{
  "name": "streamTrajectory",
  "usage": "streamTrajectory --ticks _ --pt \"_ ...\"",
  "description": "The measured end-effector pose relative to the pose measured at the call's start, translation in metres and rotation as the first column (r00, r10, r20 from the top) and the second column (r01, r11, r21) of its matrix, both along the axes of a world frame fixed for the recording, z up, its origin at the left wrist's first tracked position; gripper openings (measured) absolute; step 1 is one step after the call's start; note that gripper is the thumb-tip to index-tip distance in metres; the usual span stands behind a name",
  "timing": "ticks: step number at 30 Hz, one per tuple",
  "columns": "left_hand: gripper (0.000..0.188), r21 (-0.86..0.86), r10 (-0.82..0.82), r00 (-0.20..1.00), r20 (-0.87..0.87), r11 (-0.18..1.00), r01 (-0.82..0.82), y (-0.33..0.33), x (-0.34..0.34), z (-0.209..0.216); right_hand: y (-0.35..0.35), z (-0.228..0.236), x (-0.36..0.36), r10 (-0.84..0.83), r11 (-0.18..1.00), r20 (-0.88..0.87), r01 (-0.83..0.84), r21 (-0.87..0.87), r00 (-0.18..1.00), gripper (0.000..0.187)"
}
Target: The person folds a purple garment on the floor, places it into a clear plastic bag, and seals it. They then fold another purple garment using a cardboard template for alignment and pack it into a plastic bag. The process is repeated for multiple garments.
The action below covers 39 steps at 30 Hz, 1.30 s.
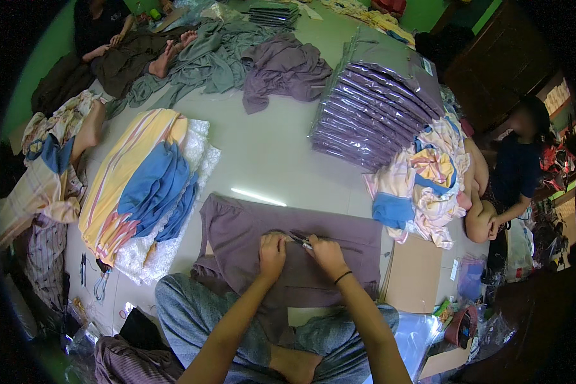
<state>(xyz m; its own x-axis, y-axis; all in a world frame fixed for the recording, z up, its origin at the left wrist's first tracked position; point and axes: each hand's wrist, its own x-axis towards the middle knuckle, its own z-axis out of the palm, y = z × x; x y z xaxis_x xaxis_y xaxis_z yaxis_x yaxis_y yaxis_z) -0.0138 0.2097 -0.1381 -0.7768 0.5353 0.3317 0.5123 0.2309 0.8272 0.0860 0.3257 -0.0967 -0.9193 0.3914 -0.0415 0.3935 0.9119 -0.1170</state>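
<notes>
A mauve-brown garment (237, 224) lies spread over the floor in front of my crossed legs. My left hand (272, 256) is closed, pinching a bit of this cloth near its middle. Just to the right, my right hand (327, 256) is wrapped around small thread snips (296, 238), whose dark tips point left toward the pinched spot. The tips are too small in the picture to tell whether they touch the cloth.
At left lies a yellow-and-blue striped garment pile (141, 185) on bubble wrap (201, 147). Bagged mauve garments (381, 96) are stacked at far right, beside crumpled pink-striped clothes (429, 185). Cardboard (413, 272) lies by my right knee. Other people sit at left and right.
</notes>
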Motion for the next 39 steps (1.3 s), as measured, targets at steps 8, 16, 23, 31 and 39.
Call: streamTrajectory --ticks 8,16,23,31,39 --pt "0.003 0.04 0.019 0.999 0.028 0.999 -0.02 0.0 0.0 0.002 0.01 -0.014 -0.011 0.125 0.989 0.013 -0.126 0.079 0.992 0.019" --pt "0.008 0.038 0.061 0.923 0.379 0.996 -0.082 0.002 -0.011 0.022 0.003 0.027 0.017 -0.126 0.992 -0.032 0.125 -0.027 0.992 0.025" --pt "0.013 0.103 0.04 0.949 0.314 0.992 -0.076 -0.096 -0.057 0.107 -0.031 0.094 0.183 -0.549 0.832 -0.215 0.553 -0.043 0.808 0.033" --pt "0.007 -0.57 0.434 0.846 -0.309 0.628 -0.53 -0.274 -0.033 0.108 -0.169 0.064 0.324 -0.921 0.387 -0.032 0.903 -0.187 0.388 0.032" --pt "0.031 -0.955 0.252 0.927 -0.277 0.039 -0.295 -0.325 -0.018 0.08 -0.211 0.066 0.338 -0.92 0.351 0.09 0.905 -0.241 0.381 0.03"
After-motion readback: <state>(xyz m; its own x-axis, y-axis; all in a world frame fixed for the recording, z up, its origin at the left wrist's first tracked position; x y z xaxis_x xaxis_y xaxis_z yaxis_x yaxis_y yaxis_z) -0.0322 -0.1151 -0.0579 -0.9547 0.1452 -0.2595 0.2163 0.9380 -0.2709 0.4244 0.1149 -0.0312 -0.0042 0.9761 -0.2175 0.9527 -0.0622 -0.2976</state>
